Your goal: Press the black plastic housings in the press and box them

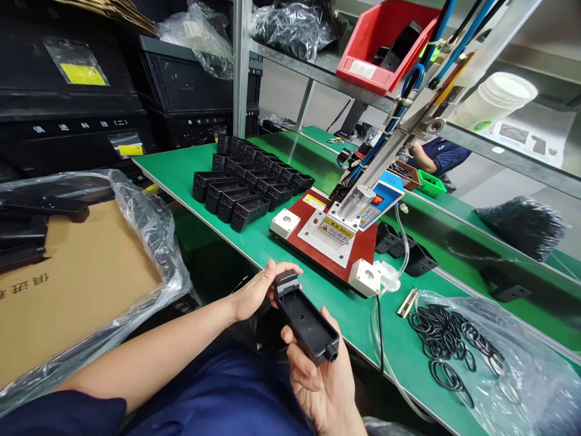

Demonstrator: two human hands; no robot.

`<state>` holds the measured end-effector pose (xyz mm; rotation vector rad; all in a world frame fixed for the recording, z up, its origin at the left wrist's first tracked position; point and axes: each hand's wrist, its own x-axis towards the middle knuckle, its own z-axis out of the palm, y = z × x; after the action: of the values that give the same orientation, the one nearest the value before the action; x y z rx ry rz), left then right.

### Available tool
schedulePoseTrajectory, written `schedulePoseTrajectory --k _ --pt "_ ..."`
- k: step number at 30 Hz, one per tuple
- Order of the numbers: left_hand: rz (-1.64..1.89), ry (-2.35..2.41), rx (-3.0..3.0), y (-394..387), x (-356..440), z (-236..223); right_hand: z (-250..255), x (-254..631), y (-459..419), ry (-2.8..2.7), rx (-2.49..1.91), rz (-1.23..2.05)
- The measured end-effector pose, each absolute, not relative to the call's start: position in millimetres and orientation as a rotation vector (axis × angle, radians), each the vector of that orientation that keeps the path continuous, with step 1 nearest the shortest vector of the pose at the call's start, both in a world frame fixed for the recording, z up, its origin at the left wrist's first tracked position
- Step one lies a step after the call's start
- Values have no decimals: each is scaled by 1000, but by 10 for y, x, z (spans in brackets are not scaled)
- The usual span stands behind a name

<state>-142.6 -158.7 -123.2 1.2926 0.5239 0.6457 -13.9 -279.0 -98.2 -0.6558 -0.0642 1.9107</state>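
Both hands hold one long black plastic housing (303, 316) just in front of the green bench's near edge. My left hand (261, 287) grips its far end, fingers curled over the top. My right hand (318, 378) cups the near end from below, where a short round nozzle sticks out. Straight ahead on the bench stands a red press fixture (358, 249) with two white buttons and yellow warning labels. Rows of the same black housings (247, 181) are lined up to its left. A pile of black rubber rings (447, 342) lies on clear plastic at the right.
A cardboard box lined with a plastic bag (91, 272) sits at my left with black parts in it. A shelf post (241, 66), a red bin (381, 42) and bagged rings are overhead. Another person's arm in a blue sleeve (438, 156) shows across the bench. Clear tubing (402, 242) trails from the fixture.
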Motion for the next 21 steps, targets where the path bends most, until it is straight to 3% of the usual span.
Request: schedulePoseTrajectory --k 21 --pt "537 579 1669 -1607 -1494 -998 -1081 -124 -2847 -41 -514 1937"
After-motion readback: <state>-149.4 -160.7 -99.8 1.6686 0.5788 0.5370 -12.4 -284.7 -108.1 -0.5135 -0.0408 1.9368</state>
